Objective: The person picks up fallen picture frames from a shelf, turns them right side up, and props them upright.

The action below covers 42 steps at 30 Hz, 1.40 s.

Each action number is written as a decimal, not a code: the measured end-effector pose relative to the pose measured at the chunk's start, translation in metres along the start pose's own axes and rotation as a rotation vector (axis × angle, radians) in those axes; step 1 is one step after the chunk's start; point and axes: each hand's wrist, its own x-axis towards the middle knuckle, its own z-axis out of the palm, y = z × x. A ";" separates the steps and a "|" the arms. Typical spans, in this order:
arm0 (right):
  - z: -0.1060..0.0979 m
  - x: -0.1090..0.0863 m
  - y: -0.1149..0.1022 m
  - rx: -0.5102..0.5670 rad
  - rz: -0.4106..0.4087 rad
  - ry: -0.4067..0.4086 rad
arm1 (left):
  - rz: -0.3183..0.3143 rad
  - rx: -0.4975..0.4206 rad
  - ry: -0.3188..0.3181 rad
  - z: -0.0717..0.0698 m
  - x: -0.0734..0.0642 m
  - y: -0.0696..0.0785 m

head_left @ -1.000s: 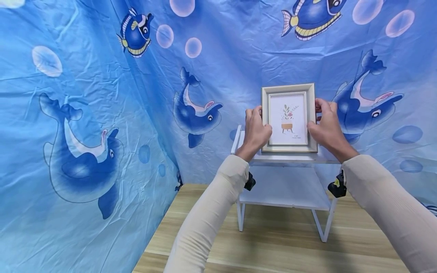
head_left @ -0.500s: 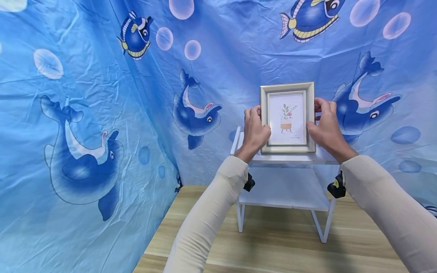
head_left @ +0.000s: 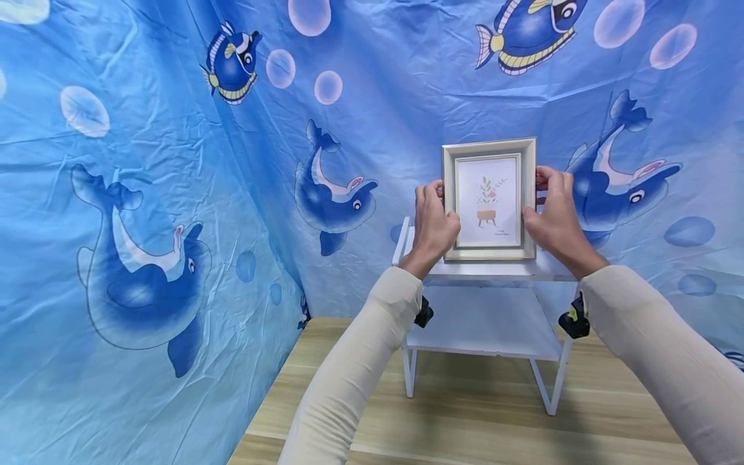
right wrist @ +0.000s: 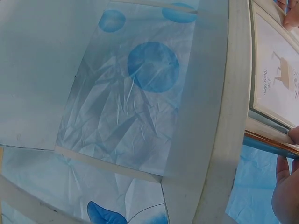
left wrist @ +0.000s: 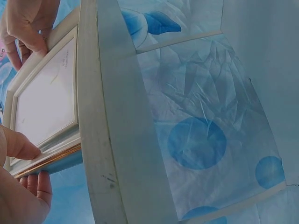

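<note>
A cream picture frame [head_left: 489, 200] holding a print of a potted plant stands upright at the top of a small white two-tier rack, its lower edge overlapping the top shelf [head_left: 558, 267] in the head view. My left hand [head_left: 431, 219] grips its left side, thumb on the front and fingers behind the edge. On the opposite side, my right hand [head_left: 555, 213] holds it the same way. In the left wrist view, the left thumb [left wrist: 22, 145] lies on the frame's border [left wrist: 58, 144]. Part of the right hand [right wrist: 285, 196] shows under the edge in the right wrist view.
Below the top board, the rack has a lower white shelf [head_left: 482, 320] and thin metal legs [head_left: 558, 381]. It stands on a wood-patterned surface [head_left: 465, 433]. A blue curtain [head_left: 372, 129] printed with dolphins and fish hangs behind and to the left.
The picture frame's top edge has risen slightly against the curtain, and the frame has shifted a little left. Both hands keep their hold. The head view has tilted slightly upward.
</note>
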 end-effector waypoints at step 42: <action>-0.002 0.002 -0.003 0.034 -0.013 0.046 | 0.044 -0.030 0.037 -0.001 -0.002 0.002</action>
